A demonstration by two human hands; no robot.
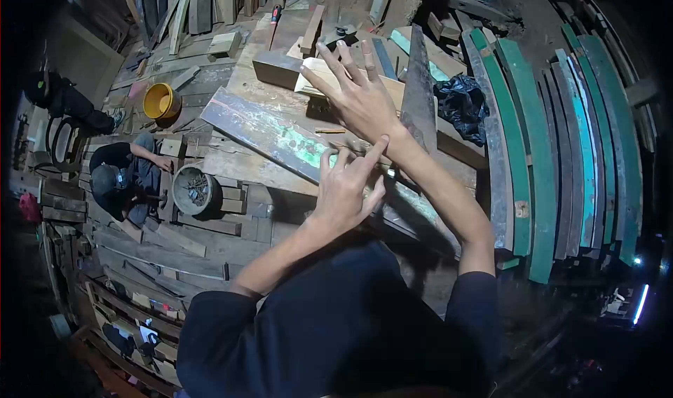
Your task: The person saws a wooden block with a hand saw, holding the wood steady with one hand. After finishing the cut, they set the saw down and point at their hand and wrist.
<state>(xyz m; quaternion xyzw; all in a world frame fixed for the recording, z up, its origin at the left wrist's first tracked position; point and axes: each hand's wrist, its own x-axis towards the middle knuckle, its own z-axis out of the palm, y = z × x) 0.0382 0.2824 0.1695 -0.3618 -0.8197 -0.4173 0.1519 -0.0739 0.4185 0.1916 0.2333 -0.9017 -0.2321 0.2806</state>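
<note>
My right hand (359, 98) is raised above the workbench with its fingers spread, holding nothing. My left hand (345, 189) is lower down, its index finger stretched to the right wrist and seeming to touch it. The other left fingers are apart and loosely bent, with nothing visible in them. Beneath both hands, a worn plank (263, 133) with flaking green paint lies slantwise on the wooden bench (242, 90). A short thin stick (329, 130) rests near its far edge. Beyond the right hand are a dark wood block (275, 70) and a pale wood piece (312, 83), partly covered by the hand.
A co-worker (116, 177) crouches at the left beside a bucket of metal bits (196, 190). Farther back are a yellow bucket (162, 101) and another person (70, 104). A red-handled tool (275, 16), a black plastic bag (461, 104) and green planks (529, 160) surround the bench.
</note>
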